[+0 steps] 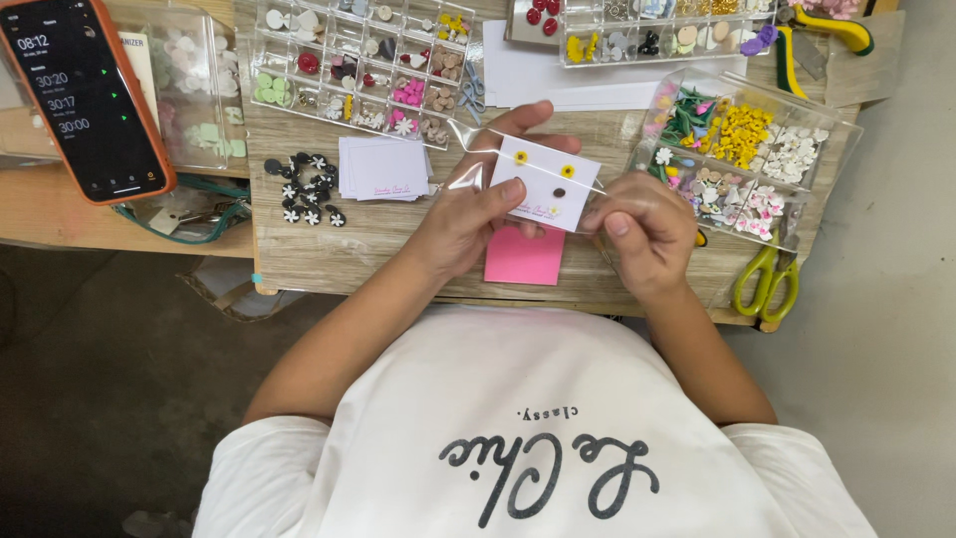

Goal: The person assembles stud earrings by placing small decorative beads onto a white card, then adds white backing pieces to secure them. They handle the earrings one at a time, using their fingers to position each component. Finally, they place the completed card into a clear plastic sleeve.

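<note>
My left hand [468, 214] holds a small white card [546, 184] with two yellow flower studs pinned near its top, partly inside a clear plastic sleeve [478, 149]. Fingers of my left hand grip the card's lower left side. My right hand [645, 227] pinches the card's and sleeve's right edge, fingers curled. Both hands hover just above the wooden table [329, 249] near its front edge. A pink paper square [524, 257] lies on the table under the card.
A stack of white cards [383, 167] and black-and-white flower pieces [304, 189] lie left. Clear compartment boxes of small charms sit behind [358, 65] and right [742, 154]. Green scissors [765, 284] rest at the right edge. A phone [85, 95] stands far left.
</note>
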